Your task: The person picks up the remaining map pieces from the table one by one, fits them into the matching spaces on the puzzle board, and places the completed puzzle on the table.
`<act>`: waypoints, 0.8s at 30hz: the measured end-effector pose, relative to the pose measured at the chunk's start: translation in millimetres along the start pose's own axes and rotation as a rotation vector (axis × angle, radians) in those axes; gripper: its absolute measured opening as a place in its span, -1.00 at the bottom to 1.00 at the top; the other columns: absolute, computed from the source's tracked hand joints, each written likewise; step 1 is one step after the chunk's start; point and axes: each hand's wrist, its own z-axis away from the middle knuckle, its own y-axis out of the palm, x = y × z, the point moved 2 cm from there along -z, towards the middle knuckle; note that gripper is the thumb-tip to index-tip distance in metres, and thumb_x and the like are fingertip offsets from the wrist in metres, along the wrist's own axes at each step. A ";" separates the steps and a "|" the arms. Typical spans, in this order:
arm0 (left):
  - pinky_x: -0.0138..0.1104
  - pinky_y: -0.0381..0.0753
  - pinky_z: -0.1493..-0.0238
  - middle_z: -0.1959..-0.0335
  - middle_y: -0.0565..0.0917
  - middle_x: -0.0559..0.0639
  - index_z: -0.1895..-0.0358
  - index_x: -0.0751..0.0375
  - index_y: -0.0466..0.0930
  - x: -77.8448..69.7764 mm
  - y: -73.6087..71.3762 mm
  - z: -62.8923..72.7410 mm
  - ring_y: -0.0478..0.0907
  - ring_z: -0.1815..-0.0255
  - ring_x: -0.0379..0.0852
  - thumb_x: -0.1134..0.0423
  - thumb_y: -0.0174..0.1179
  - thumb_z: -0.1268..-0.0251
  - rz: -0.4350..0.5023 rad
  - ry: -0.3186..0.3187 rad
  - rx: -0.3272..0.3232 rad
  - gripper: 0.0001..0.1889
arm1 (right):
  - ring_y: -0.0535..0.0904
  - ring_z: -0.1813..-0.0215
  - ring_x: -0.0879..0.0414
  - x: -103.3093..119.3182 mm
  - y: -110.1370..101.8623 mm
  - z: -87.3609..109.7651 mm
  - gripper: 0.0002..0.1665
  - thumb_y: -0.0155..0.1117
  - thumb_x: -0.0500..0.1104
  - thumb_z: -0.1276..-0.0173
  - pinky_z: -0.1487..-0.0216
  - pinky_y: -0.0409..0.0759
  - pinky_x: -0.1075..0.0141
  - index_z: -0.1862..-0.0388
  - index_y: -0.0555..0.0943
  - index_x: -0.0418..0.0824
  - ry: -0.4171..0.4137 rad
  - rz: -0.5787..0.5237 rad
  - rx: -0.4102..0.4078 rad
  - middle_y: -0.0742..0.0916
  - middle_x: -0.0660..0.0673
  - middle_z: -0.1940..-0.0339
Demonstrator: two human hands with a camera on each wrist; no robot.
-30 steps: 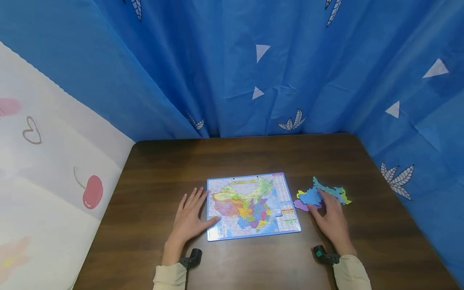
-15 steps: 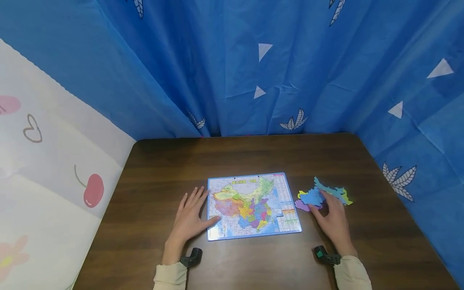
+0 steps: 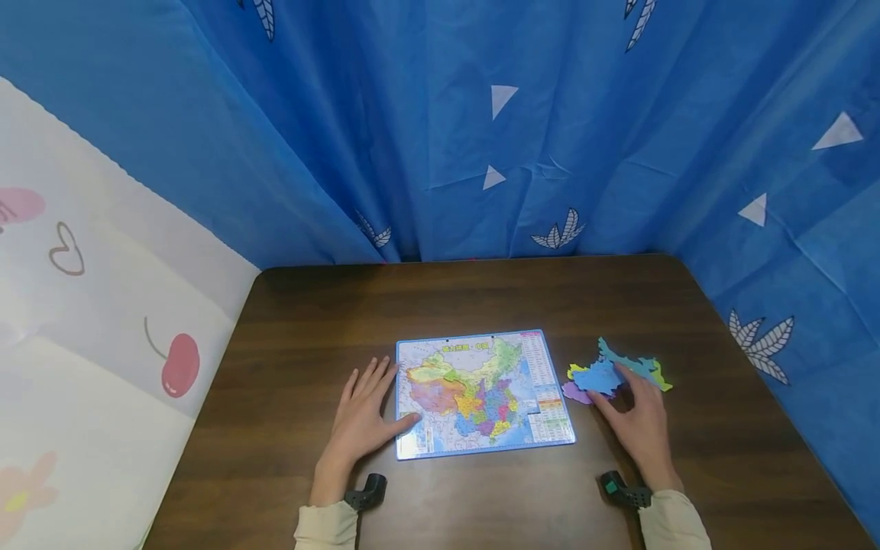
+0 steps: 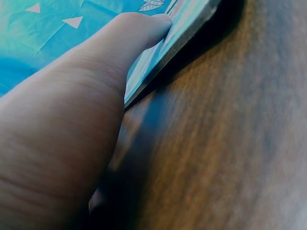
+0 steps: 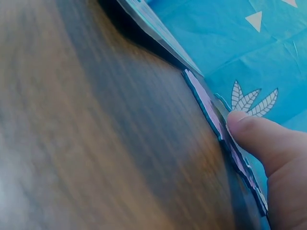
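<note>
A map puzzle board (image 3: pixel 440 451) with a blue border lies flat at the middle of the table. My left hand (image 3: pixel 364 416) rests at its left side, fingers spread and straight, the thumb (image 4: pixel 139 31) lying over the board's edge. Right of the board is a small heap of loose puzzle pieces: a blue piece (image 3: pixel 596 376) on top, a purple piece (image 3: pixel 576 393) under it, and a teal piece (image 3: pixel 635 365) behind. My right hand (image 3: pixel 639 424) rests relaxed on the heap, its thumb (image 5: pixel 244 127) and fingertips touching the pieces from the near right side.
The dark wooden table (image 3: pixel 309 305) has its far edge against a blue curtain (image 3: pixel 440 153). A white printed cloth (image 3: pixel 103 305) hangs at the left. Black wrist cameras sit on both wrists, below the board's level in the head view.
Both hands, the board and the pieces keep their places; the whole head view has shifted slightly.
</note>
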 end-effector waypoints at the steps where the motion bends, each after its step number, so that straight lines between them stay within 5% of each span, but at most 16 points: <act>1: 0.11 -0.20 -0.67 -0.67 0.16 0.06 -0.63 -0.01 0.20 -0.1 -0.1 0.0 -0.04 -0.72 0.09 -0.48 0.27 -0.10 -0.001 0.000 0.001 0.07 | 0.29 -0.45 -0.42 0.1 -0.5 0.3 -0.10 0.55 -0.03 -0.29 -0.35 0.34 -0.45 -0.54 0.38 -0.23 0.003 -0.003 -0.002 0.48 -0.42 -0.45; 24: 0.10 -0.21 -0.68 -0.67 0.16 0.05 -0.63 -0.02 0.20 0.9 2.6 0.9 -0.04 -0.72 0.07 -0.51 0.23 -0.11 -0.012 0.003 -0.004 0.07 | 0.32 -0.45 -0.41 1.7 -2.3 -1.9 -0.13 0.57 -0.08 -0.27 -0.37 0.32 -0.45 -0.51 0.43 -0.19 -0.012 -0.073 -0.017 0.52 -0.39 -0.43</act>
